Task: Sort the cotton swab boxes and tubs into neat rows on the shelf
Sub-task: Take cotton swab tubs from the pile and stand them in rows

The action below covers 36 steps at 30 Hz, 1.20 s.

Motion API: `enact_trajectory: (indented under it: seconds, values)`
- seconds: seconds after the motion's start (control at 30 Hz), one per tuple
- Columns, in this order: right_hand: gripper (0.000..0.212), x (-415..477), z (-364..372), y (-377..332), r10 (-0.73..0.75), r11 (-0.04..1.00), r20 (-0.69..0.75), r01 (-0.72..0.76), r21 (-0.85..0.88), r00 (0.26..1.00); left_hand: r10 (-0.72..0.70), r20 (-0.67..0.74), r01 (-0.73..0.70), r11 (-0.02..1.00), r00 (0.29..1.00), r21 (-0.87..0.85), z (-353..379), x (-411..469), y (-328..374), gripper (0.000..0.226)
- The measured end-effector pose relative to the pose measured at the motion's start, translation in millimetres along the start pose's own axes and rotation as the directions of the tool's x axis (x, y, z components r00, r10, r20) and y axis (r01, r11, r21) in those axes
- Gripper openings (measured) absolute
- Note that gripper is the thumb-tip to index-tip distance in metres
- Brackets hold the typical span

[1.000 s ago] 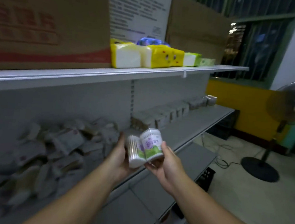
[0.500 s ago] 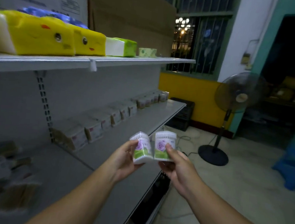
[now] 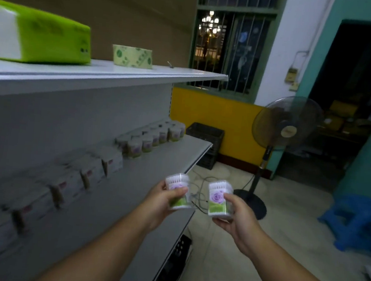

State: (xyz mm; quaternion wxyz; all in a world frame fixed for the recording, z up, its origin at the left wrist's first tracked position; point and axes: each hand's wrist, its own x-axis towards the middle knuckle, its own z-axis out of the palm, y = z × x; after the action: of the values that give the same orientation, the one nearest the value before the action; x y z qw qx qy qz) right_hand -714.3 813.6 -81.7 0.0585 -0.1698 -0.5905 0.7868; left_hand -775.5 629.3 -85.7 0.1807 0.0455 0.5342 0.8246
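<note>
One green tissue pack (image 3: 39, 38) and one roll of tape (image 3: 132, 56) sit on the upper shelf (image 3: 119, 73). On the middle shelf (image 3: 167, 161), a row of cotton swab boxes (image 3: 111, 162) lines the back panel, too blurred to count, then a row of shelved tubs (image 3: 147, 143), at least five. Two more tubs are held upright and apart. The left hand (image 3: 164, 202) curls its fingers round the left-hand tub (image 3: 178, 193) above the shelf's front edge, and the right hand (image 3: 238, 220) grips the right-hand tub (image 3: 218, 200) beyond it. One standing fan (image 3: 285, 130) and one blue stool (image 3: 355, 220) stand on the floor.

window (image 3: 229, 50): barred, dark outside w/ lights
wall (image 3: 215, 116): yellow below window
floor (image 3: 282, 247): pale
fan (image 3: 288, 130): standing, nr dark doorway (image 3: 361, 87)
</note>
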Motion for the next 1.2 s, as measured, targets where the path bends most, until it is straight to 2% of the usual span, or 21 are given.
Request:
enact_trajectory:
  seconds: [0.13, 0.2, 0.3, 0.43, 0.53, 0.73, 0.9, 1.03, 1.13, 1.2]
  values:
    - [0.017, 80.7, -4.0, -5.0, -0.007, 0.997, 0.076, 0.013, -0.074, 0.997, 0.074, -0.096, -0.071, 0.997, 0.993, 0.037, 4.3, 62.5, -6.5, 0.045]
    - [0.019, 122.2, -4.7, -9.5, -0.039, 0.991, 0.142, 0.056, -0.122, 0.989, 0.165, -0.2, -0.137, 0.98, 0.966, 0.146, 4.2, 95.1, -5.0, 0.04]
    - [0.026, 180.7, -8.2, -12.4, -0.049, 0.979, 0.256, 0.098, -0.181, 0.965, 0.28, -0.342, -0.193, 0.944, 0.897, 0.267, 6.8, 136.9, -1.1, 0.032]
    - [0.025, 245.9, -5.1, -13.6, -0.043, 0.932, 0.394, 0.179, -0.316, 0.918, 0.355, -0.551, -0.164, 0.916, 0.755, 0.367, 15.4, 174.7, -3.1, 0.043]
    - [0.02, 286.8, 12.1, -15.2, -0.064, 0.841, 0.497, 0.315, -0.441, 0.865, 0.41, -0.659, -0.052, 0.869, 0.631, 0.492, 16.2, 196.3, -5.7, 0.055]
    - [0.033, 355.8, 71.0, -10.2, -0.12, 0.689, 0.561, 0.476, -0.546, 0.819, 0.459, -0.716, 0.015, 0.836, 0.526, 0.548, -1.0, 247.7, -9.3, 0.044]
    - [0.041, 400.3, 101.6, -5.0, -0.096, 0.502, 0.629, 0.584, -0.639, 0.771, 0.54, -0.749, -0.105, 0.831, 0.384, 0.546, -16.0, 288.6, -8.7, 0.053]
    - [0.036, 428.0, 119.4, -10.2, -0.081, 0.362, 0.709, 0.683, -0.634, 0.7, 0.556, -0.78, -0.139, 0.83, 0.286, 0.54, -21.3, 312.5, -7.0, 0.052]
    - [0.046, 441.5, 122.3, -5.0, -0.165, 0.265, 0.759, 0.769, -0.581, 0.63, 0.597, -0.782, -0.181, 0.801, 0.178, 0.57, -26.7, 324.6, -8.6, 0.053]
    - [0.048, 449.5, 125.1, -1.7, -0.23, 0.193, 0.797, 0.829, -0.525, 0.558, 0.582, -0.801, -0.177, 0.811, 0.144, 0.558, -30.4, 332.9, -9.2, 0.055]
